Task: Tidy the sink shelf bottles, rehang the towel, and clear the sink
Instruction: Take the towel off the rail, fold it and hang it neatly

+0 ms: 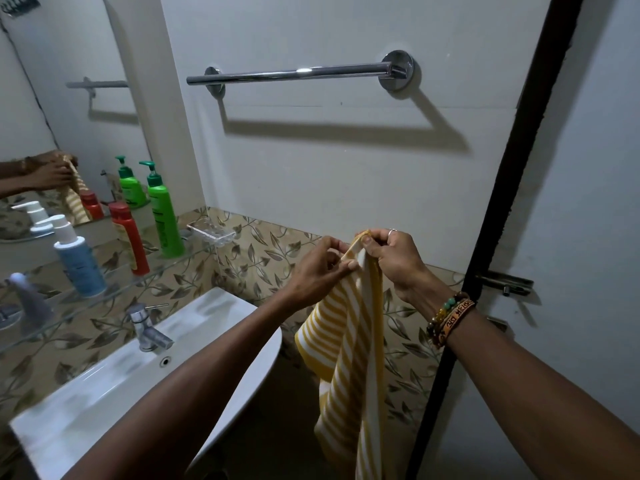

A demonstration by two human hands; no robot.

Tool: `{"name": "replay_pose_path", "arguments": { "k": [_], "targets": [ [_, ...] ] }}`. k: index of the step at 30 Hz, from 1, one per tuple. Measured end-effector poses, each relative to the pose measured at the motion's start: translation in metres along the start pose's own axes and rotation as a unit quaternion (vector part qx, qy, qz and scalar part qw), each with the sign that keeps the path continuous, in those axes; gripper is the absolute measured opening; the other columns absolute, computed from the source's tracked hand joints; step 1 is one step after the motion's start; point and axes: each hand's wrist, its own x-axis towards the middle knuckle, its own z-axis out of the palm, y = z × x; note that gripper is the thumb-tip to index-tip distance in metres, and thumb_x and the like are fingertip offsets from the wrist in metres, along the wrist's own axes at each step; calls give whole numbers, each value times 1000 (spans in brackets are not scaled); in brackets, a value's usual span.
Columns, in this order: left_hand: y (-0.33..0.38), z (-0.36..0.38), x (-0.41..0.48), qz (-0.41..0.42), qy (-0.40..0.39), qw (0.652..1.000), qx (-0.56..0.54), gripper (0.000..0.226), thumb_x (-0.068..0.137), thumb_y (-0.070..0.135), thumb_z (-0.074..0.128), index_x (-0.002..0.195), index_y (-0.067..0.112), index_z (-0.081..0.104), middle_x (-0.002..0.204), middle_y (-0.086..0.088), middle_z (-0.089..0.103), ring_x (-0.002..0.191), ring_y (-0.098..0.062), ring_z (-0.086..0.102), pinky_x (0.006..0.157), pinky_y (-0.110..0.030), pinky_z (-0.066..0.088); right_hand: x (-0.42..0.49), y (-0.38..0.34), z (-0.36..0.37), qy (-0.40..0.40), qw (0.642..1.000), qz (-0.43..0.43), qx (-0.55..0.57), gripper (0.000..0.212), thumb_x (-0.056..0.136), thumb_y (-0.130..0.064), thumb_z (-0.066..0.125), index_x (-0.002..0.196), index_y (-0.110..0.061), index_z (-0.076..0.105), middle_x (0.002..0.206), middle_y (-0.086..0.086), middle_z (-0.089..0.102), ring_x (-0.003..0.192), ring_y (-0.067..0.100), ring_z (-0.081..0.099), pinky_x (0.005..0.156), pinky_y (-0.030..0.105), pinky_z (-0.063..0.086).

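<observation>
Head view. Both hands are raised in front of the wall, below the towel bar [298, 73] and well apart from it. The left hand [318, 268] and the right hand [394, 261] sit close together, each pinching the top edge of the yellow-and-white striped towel [349, 341] between thumb and curled fingers. The towel hangs straight down from the hands, just beside the right end of the sink [114, 386]. The left forearm crosses above that end of the basin and hides part of its rim. The right wrist carries beaded bracelets [450, 317]. A tap [147, 329] stands at the back of the sink. Above it a glass shelf [104, 292] bears three upright bottles in a row: a blue bottle [78, 261] with a white pump, a red bottle [130, 237] and a green pump bottle [164, 216]. A clear soap dish [211, 232] is fixed to the wall near the shelf's right end. A mirror [69, 98] at left reflects the bottles and hands. A dark door frame [502, 202] runs down the right side, with a metal latch [505, 284] beside it.
</observation>
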Motion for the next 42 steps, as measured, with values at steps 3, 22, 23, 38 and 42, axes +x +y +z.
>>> {"name": "replay_pose_path", "arguments": {
  "k": [3, 22, 23, 38, 42],
  "targets": [
    [-15, -1, -7, -1, -15, 997, 77, 21, 91, 42, 65, 95, 23, 57, 85, -10, 68, 77, -29, 65, 67, -43, 54, 7, -2, -9, 33, 999, -10, 7, 15, 101, -19, 57, 97, -20, 71, 99, 4, 72, 97, 18, 67, 84, 30, 56],
    [-81, -66, -51, 106, -164, 838, 510, 25, 102, 43, 43, 101, 21, 56, 91, -1, 63, 80, -13, 61, 67, -23, 49, 26, 3, -49, 218, 972, -83, 1, 14, 102, -21, 54, 109, -22, 66, 99, -10, 67, 90, 0, 64, 69, 7, 51],
    [-82, -70, -49, 135, -159, 812, 545, 24, 102, 39, 44, 105, 20, 57, 97, -2, 65, 91, -16, 62, 77, -27, 51, 26, 5, -50, 225, 970, -86, -12, 15, 102, -22, 54, 111, -21, 66, 100, -10, 67, 90, 0, 63, 69, 7, 50],
    [-15, -114, -7, 166, 103, 800, 567, 42, 98, 1, 51, 139, 1, 49, 107, -21, 62, 88, -34, 60, 78, -43, 48, 11, 2, -84, 275, 938, -134, -165, 28, 102, -26, 53, 122, -9, 65, 108, -1, 64, 101, 12, 58, 81, 16, 42],
    [5, -128, 8, 201, 143, 751, 613, 20, 96, 16, 54, 103, 11, 72, 92, -10, 71, 87, -30, 52, 77, -42, 35, 9, -5, -89, 272, 937, -125, -180, 28, 102, -28, 53, 121, -9, 64, 105, -1, 64, 97, 13, 58, 78, 18, 41]
  ]
}}
